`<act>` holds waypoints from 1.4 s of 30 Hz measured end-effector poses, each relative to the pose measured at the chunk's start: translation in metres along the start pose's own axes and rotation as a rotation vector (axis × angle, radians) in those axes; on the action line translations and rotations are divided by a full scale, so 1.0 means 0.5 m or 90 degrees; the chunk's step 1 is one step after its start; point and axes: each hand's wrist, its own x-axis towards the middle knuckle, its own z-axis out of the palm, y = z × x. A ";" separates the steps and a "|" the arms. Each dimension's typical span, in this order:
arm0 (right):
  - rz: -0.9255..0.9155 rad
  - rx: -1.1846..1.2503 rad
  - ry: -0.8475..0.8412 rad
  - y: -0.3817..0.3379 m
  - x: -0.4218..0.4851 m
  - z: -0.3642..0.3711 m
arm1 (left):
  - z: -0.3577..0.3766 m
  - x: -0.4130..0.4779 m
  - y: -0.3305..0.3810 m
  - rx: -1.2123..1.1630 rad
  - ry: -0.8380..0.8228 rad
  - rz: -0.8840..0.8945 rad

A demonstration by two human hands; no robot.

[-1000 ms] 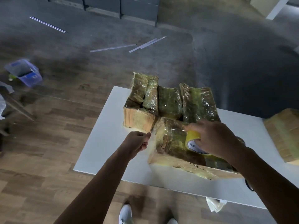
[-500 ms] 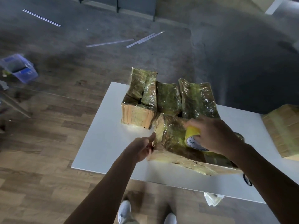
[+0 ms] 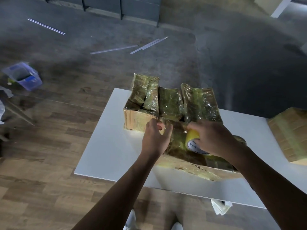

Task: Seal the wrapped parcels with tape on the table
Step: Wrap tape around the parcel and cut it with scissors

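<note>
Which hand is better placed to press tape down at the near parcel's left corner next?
Left, probably. The left hand is at that corner of the near parcel, while the right hand grips the tape roll further right on the parcel's top, so it is occupied.

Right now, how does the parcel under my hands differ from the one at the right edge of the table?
The near parcel has both hands on it, the left hand at its far edge and the right hand gripping a yellow tape roll on top; the right-edge parcel is untouched. The near parcel's top looks dark green and glossy; the right-edge parcel looks pale tan. Both lie on the white table.
</note>
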 end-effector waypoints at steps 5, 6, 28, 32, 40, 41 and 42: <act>-0.004 0.039 -0.030 0.003 0.002 0.002 | 0.032 -0.010 0.005 0.092 0.036 0.011; -0.016 0.083 -0.036 0.005 0.001 0.002 | 0.034 -0.012 0.006 0.098 0.047 0.011; -0.082 0.029 -0.114 0.114 -0.050 -0.043 | 0.044 -0.041 0.029 0.478 0.163 0.176; -0.111 0.047 -0.055 0.100 -0.072 -0.026 | 0.058 -0.063 0.020 0.577 0.135 0.409; -0.089 0.231 0.025 0.121 -0.066 0.000 | 0.075 -0.126 0.000 0.562 -0.005 0.438; -0.085 0.265 0.022 0.127 -0.067 0.004 | 0.079 -0.131 -0.007 0.565 0.000 0.433; -0.086 0.294 0.021 0.135 -0.069 0.008 | 0.080 -0.133 -0.009 0.564 0.000 0.429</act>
